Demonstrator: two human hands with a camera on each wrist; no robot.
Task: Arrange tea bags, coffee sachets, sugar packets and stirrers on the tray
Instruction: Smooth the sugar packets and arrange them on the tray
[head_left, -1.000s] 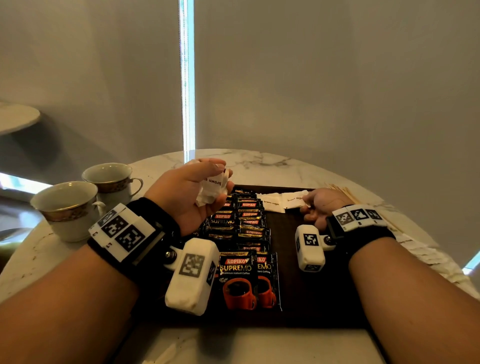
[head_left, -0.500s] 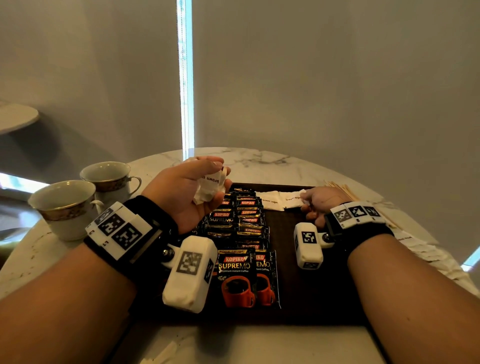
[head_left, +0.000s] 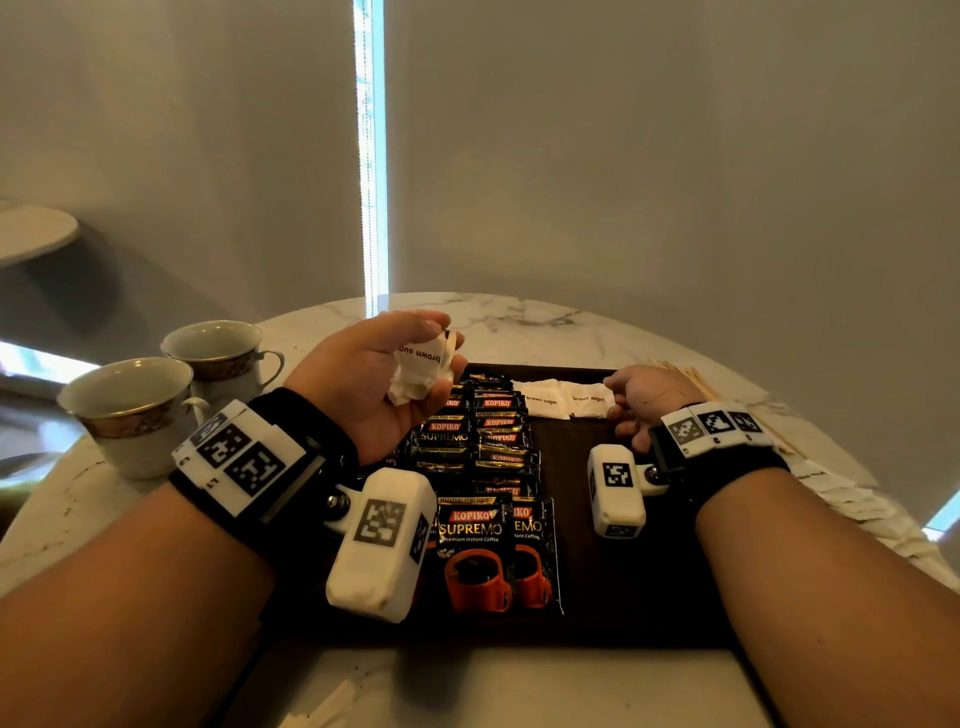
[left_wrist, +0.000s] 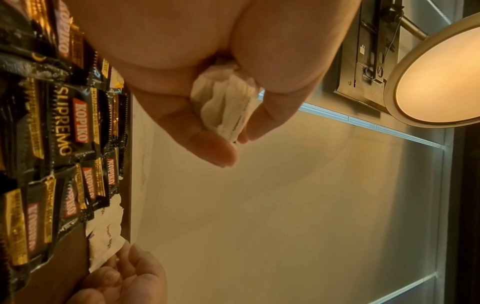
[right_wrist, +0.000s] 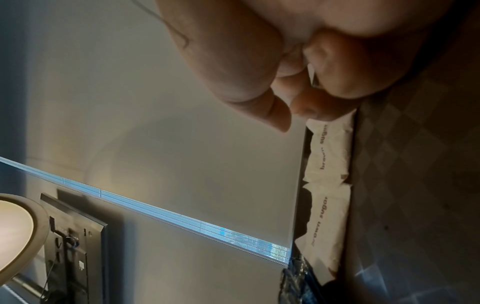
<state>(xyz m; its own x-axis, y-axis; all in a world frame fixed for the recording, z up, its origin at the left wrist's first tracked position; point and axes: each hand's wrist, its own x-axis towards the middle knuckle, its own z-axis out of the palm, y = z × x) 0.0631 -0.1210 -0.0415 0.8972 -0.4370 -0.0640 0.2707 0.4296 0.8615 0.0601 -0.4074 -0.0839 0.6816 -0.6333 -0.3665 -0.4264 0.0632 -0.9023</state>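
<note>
1. Left hand (head_left: 379, 374) grips a bunch of sugar packets (head_left: 422, 370) above the coffee sachets (head_left: 480, 457).
2. Right hand (head_left: 647, 402) (fingers curled) touches the sugar packet (head_left: 589, 406) on the dark tray (head_left: 618, 587).

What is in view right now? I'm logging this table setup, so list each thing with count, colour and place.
Tray: one, dark brown, on the table in front of the person.
Coffee sachets: many, exact count unclear, black with red and gold print, overlapping in rows on the tray's left half.
Laid sugar packets: two, white, side by side at the tray's far edge.
Held sugar packets: a bunch, white, in the left hand.
Loose sugar packets: several, white, on the table right of the tray.
Stirrers: several, pale wood, beyond the right hand.
Cups: two, white with gold bands, on the left.
Table: one, white marble.
Left hand: grips the bunch above the sachets.
Right hand: fingertips on a laid packet's end.
</note>
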